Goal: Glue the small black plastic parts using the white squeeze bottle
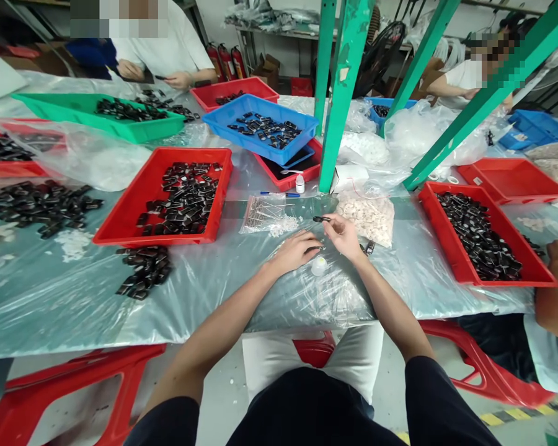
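Observation:
Between the thumb and fingers of my right hand (344,236) is a small glossy black plastic part (322,218), held just above the table. My left hand (295,251) rests low over the plastic-covered table with its fingers bent together; something small and dark shows at the fingertips, too little to name. Just below the hands stands a small white round container (319,266). Another black part (369,248) lies by my right wrist. Beyond my hands are a clear bag of thin sticks (260,214), white small bits (283,225) and a bag of cream-coloured pieces (372,217).
Red trays of black parts stand left (221,204) and right (446,248). A blue tray (260,145) sits stacked at the back. A green post (328,161) rises beyond my hands. A small white bottle (300,183) stands near it. Co-workers sit across and at right.

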The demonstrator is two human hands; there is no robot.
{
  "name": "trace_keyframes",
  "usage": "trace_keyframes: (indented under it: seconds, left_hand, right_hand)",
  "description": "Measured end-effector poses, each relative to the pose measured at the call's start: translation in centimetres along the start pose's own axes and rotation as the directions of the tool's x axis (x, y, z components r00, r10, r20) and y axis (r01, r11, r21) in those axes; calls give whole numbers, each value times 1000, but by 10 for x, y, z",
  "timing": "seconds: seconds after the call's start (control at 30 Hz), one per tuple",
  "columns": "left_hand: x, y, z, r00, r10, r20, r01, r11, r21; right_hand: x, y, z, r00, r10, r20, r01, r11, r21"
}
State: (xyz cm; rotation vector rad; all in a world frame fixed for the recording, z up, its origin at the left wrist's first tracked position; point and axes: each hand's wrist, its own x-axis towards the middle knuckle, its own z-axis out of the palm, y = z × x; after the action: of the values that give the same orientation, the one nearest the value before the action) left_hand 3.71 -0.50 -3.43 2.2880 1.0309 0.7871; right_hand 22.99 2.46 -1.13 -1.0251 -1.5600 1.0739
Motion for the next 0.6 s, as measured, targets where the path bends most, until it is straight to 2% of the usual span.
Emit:
trace_keyframes:
  seconds: [0.13,0.23,0.37,0.43,0.5,0.6]
  left_hand:
    - [3,2,4,999,14,34,-17,997,73]
    - [2,3,4,1000,-4,24,3,998,60]
    - [0,1,-3,988,-112,-106,100,989,-108]
    - [0,-1,-8,948,-228,-221,168,951,-261]
    - [2,-2,-14,883,-363,-299,210,873,-440]
    - [4,0,-18,812,-503,-296,206,721,-661]
  right_hand:
    - [-2,0,2,1000,-26,-3,26,1000,4]
    - [-1,1,1,1000,-13,9,13,1000,23]
    - [1,-1,-1,999,28,33,-31,995,94]
    - [1,-3,-2,998,46,53,-53,990,132]
    - [0,-6,-2,995,55,83,-68,984,165]
    - [-1,-9,0,990,64,129,-89,976,199]
